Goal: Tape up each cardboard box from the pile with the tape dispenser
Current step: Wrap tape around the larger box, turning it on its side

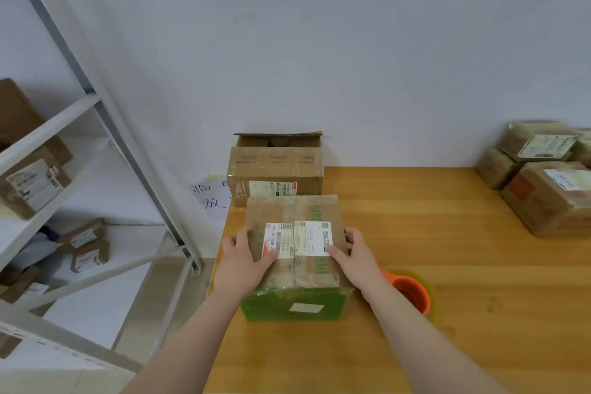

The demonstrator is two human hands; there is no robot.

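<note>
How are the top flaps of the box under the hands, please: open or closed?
Closed: the box has both flaps flat, meeting mid-top, under the left hand and right hand.

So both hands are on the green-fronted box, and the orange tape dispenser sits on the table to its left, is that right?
Not quite. In the head view the orange tape dispenser sits on the table to the right of the green-fronted box. The left hand and right hand are both on the box.
</note>
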